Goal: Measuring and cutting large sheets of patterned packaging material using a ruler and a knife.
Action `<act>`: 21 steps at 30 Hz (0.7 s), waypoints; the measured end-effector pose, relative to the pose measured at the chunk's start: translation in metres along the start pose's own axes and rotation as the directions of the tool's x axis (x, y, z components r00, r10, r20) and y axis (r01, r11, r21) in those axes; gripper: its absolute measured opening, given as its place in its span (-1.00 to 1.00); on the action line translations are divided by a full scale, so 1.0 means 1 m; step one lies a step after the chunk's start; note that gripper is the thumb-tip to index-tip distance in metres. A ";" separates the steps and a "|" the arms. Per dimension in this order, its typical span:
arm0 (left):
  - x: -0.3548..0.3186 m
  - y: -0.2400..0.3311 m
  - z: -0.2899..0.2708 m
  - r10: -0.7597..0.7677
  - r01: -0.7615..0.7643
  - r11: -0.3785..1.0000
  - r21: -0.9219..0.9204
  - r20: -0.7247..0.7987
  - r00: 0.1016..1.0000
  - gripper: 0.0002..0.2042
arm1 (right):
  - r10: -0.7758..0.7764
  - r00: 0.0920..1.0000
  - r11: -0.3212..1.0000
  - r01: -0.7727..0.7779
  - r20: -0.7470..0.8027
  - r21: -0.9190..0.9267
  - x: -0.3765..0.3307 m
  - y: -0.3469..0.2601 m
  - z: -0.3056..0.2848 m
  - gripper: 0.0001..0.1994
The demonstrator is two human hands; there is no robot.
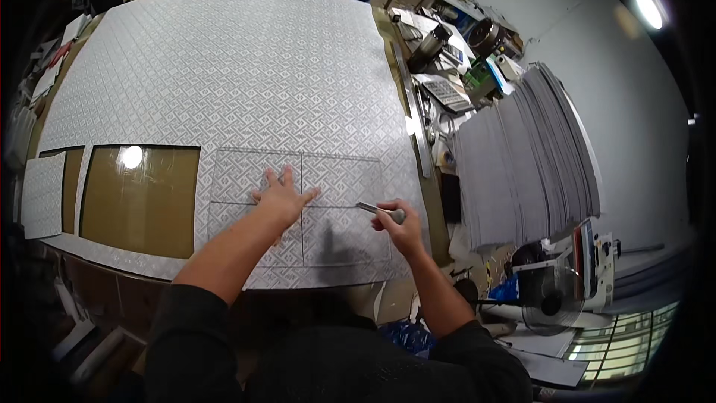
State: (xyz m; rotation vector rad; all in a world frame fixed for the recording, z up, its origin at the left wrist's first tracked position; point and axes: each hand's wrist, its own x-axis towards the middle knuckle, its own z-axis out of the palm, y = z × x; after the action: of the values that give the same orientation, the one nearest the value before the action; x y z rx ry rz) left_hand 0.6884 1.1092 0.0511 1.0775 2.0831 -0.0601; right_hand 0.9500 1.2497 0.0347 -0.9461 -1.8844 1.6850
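A large sheet of white and grey geometric-patterned material (246,67) covers the worktable. Thin dark lines on it outline a rectangle split into four parts; I cannot tell whether they are cuts or the edges of a clear plate. My left hand (280,195) lies palm down with spread fingers over the left part of that rectangle. In my right hand (403,230) is a grey utility knife (380,211). Its tip points left, at the line right of the middle; whether it touches the sheet is unclear.
Left of my hands, a rectangular opening bares the brown tabletop (138,216), beside a loose patterned piece (45,198). A long metal straightedge (412,104) lies along the right edge. Beyond stand a tall stack of grey sheets (514,172), a calculator (445,92) and a fan (552,302).
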 end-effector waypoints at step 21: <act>-0.001 0.017 0.005 0.029 -0.034 0.894 0.447 0.018 0.999 0.52 | 0.033 0.925 0.864 0.164 0.379 -0.476 -0.067 0.014 -0.136 -0.82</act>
State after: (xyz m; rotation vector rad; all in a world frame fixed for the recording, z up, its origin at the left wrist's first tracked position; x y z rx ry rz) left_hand 0.7039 1.1175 0.0524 1.3756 2.0926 -0.5532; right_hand 1.0949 1.2932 0.0507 -0.7507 -2.6701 1.4297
